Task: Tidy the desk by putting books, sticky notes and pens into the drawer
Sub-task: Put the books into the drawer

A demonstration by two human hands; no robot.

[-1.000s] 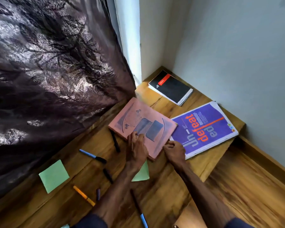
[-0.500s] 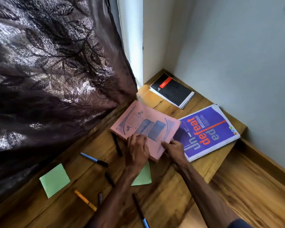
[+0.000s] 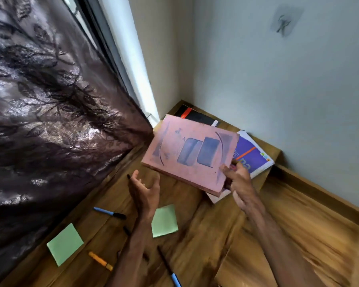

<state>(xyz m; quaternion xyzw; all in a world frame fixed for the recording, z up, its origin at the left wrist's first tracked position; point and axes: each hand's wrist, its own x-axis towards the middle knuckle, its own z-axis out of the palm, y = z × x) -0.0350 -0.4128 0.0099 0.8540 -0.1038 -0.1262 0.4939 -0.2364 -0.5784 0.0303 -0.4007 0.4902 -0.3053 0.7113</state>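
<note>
A pink book is lifted off the wooden desk, tilted, with my right hand gripping its near right corner. My left hand hovers just below the book's left edge, palm up, fingers spread, holding nothing. Behind the pink book lie a purple book and a black notebook, both partly hidden. Two green sticky notes lie on the desk. Pens lie around them: a blue-and-black one, an orange one, a black-and-blue one.
A dark patterned curtain hangs along the desk's left side. Grey walls meet at the far corner behind the books. The wooden floor lies to the right, past the desk's edge.
The pink book lay flat on the desk under both hands; now my right hand has lifted it up and away. My left hand has let go and turned palm up.
</note>
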